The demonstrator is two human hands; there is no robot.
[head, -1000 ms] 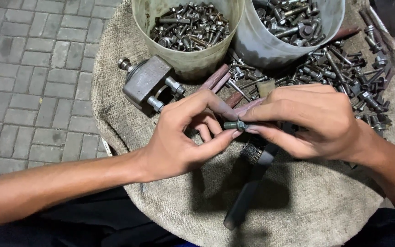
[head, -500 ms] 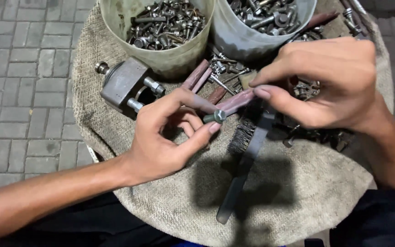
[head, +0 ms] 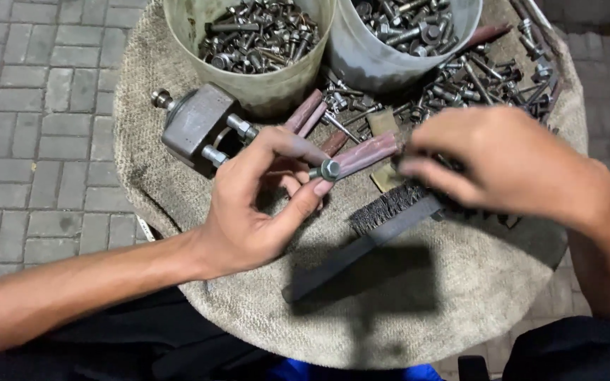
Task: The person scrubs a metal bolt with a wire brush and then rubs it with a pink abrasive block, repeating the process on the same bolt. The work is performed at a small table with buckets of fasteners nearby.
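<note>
Two buckets (head: 262, 77) of bolts stand beyond the grip, a wire brush (head: 383, 219) lies just below it. Right hand (head: 503, 166) hovers beside, fingers loosely curled, holding nothing visible. Left hand (head: 262, 201) pinches a small bolt (head: 328, 170) between thumb and fingertips.

Burlap-covered round stand (head: 178, 212), two buckets (head: 277, 92), wire brush (head: 383, 219)

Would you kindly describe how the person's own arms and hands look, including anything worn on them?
Both forearms are bare up to the frame edges, with no sleeves showing. The left hand and the right hand wear no gloves, rings, watch or bands. Fingernails are short. The right hand's fingertips look blurred.
</note>
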